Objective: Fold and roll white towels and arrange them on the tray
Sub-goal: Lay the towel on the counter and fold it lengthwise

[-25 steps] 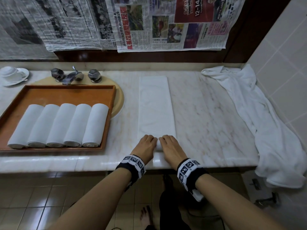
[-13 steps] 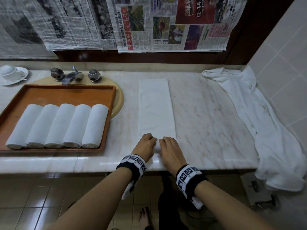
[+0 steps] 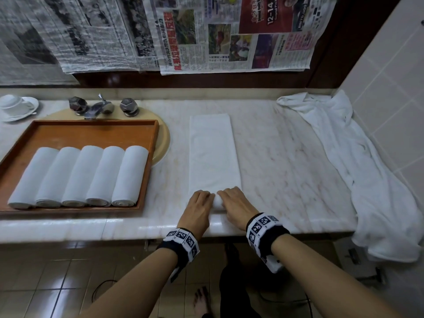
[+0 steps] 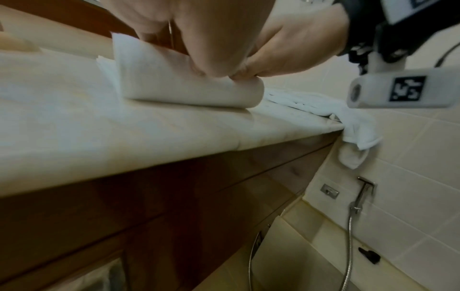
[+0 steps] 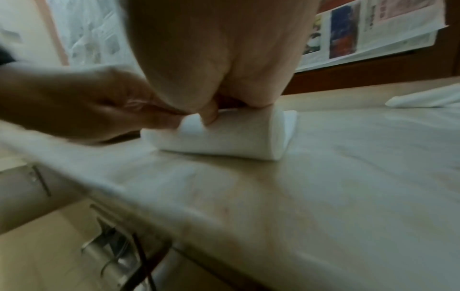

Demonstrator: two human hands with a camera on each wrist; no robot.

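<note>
Both hands sit side by side at the near edge of the table [image 3: 275,157], fingers curled over the starting roll of the folded towel [image 3: 213,154]. In the head view the left hand [image 3: 198,208] covers the roll's left part and the right hand [image 3: 236,206] its right part, knuckles nearly touching. The right wrist view shows the right thumb tucked against the near face of the roll [image 5: 224,137], and the left wrist view shows fingers pressing down on top of it, so each hand is clamped on the towel rather than lying flat.

The roll is only begun. Its axis runs left to right, parallel to the table's front edge, while the unrolled strip stretches straight away from the person toward the back wall; that long axis points near to far. Most of the strip lies flat and unrolled.

Further off to the left, the wooden tray [image 3: 91,129] holds five rolled towels [image 3: 78,177] packed in one row, touching, their long axes running roughly near to far. The tray's far half is bare. On the right, a loose white towel [image 3: 358,166] lies crumpled along the tiled wall and hangs over the table's end.

By my judgement the work is well past halfway: five rolls placed, a sixth just started, and the crumpled cloth, if it counts, untouched.
</note>
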